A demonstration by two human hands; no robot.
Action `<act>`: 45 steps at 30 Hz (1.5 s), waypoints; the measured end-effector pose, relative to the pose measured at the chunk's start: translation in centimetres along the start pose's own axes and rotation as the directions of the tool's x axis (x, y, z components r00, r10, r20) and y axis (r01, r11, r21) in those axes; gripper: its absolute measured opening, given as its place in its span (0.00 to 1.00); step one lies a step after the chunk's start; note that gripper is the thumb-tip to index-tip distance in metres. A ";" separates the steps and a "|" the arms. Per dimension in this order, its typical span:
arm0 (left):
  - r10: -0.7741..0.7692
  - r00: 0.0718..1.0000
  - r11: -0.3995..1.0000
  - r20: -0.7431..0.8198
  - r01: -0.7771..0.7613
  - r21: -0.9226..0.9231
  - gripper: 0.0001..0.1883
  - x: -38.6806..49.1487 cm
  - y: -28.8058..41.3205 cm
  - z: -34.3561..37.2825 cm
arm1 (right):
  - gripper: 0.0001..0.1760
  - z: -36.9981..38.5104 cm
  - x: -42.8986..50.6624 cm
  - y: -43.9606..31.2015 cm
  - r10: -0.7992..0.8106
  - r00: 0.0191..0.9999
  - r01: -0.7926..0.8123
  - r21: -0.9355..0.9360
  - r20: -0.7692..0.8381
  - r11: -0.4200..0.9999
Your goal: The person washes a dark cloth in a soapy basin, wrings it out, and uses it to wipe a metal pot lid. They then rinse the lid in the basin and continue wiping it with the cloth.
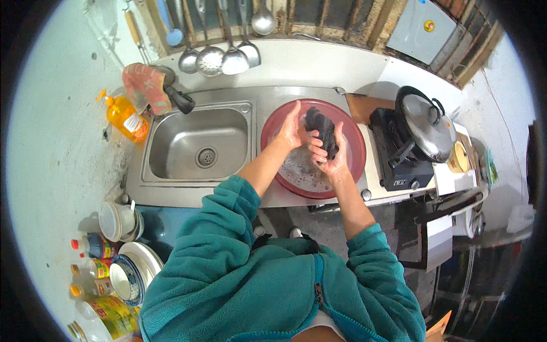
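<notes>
A dark, wet, bunched cloth (321, 128) is held over a red plastic basin (358, 147) of sudsy water (299, 171). My right hand (331, 156) is closed around the lower part of the cloth, its fingers curled over the front. My left hand (295, 130) is at the cloth's left side, fingers spread and thumb raised, its palm partly turned up; whether it grips the cloth cannot be told. The basin stands on the steel counter, to the right of a stainless steel sink (192, 171).
A gas stove (401, 177) with a lidded wok (427, 124) stands right of the basin. Left are an orange soap pump bottle (128, 117) and a faucet (181, 100) with a cloth beside it. Ladles (209, 60) hang behind. Stacked bowls (128, 278) and several bottles stand lower left.
</notes>
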State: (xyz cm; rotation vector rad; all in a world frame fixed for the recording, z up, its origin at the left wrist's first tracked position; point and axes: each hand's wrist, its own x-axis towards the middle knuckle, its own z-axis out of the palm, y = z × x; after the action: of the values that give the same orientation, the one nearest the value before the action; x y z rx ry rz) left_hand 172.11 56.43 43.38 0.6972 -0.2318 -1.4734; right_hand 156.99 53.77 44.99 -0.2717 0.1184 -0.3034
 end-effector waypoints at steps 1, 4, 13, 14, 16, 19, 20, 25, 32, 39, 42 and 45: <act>0.019 0.996 0.996 0.092 -0.011 -0.088 0.33 -0.1 -0.5 0.6 | 0.42 0.1 0.0 0.5 0.005 0.998 -0.011 0.097 0.058 0.995; 0.156 0.953 0.950 0.258 -0.073 -0.305 0.28 0.4 -1.4 1.7 | 0.43 0.3 -0.1 1.5 -0.001 1.000 0.001 0.123 0.006 0.992; 0.112 0.990 0.925 0.082 -0.134 0.355 0.12 3.3 1.0 0.4 | 0.15 -0.2 -0.2 -0.2 0.009 0.915 -0.184 -0.398 -0.404 0.899; 0.113 0.991 0.897 0.071 -0.133 0.421 0.12 3.4 1.1 0.4 | 0.13 -0.4 0.0 -0.2 -0.056 0.884 -0.197 -0.478 -0.464 0.856; 0.126 0.992 0.842 0.018 -0.117 0.526 0.11 3.6 1.0 0.4 | 0.11 -0.9 0.6 0.0 -0.160 0.833 -0.247 -0.615 -0.530 0.749; 0.199 0.980 0.715 -0.027 -0.127 0.688 0.10 4.1 0.4 0.4 | 0.11 -1.7 1.4 0.5 -0.322 0.752 -0.329 -0.751 -0.575 0.572; 0.235 0.971 0.665 -0.042 -0.130 0.735 0.09 4.3 0.2 0.4 | 0.11 -2.1 1.6 0.6 -0.373 0.719 -0.356 -0.772 -0.586 0.526; 0.519 0.852 0.224 0.072 -0.217 0.950 0.07 5.1 -1.2 0.2 | 0.13 -3.0 2.3 1.0 -0.676 0.657 -0.387 -0.919 -0.333 0.076; 0.612 0.790 0.209 0.026 -0.194 0.958 0.07 4.5 -1.5 1.5 | 0.53 -1.6 2.5 1.8 -0.769 0.604 -0.549 -0.808 -0.207 -0.215; 0.030 0.997 0.914 -0.066 -0.001 0.405 0.24 3.2 2.5 2.5 | 0.11 -0.5 1.2 -0.4 -0.238 0.841 -0.198 -0.685 -0.486 0.701; 0.022 0.993 0.970 0.112 -0.048 0.236 0.29 2.9 4.0 1.8 | 0.12 -0.7 0.7 -1.0 -0.073 0.943 -0.032 -0.305 -0.326 0.952; 0.057 0.974 0.985 0.218 -0.090 0.145 0.32 2.6 3.2 1.4 | 0.19 -0.9 0.7 -0.4 0.007 0.995 -0.004 0.030 -0.098 1.000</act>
State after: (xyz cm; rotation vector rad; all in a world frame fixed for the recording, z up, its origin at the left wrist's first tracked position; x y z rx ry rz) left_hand 174.28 53.41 45.58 0.6469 -0.5365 -1.4696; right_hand 157.37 53.01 44.22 -0.2266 0.2118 -0.3128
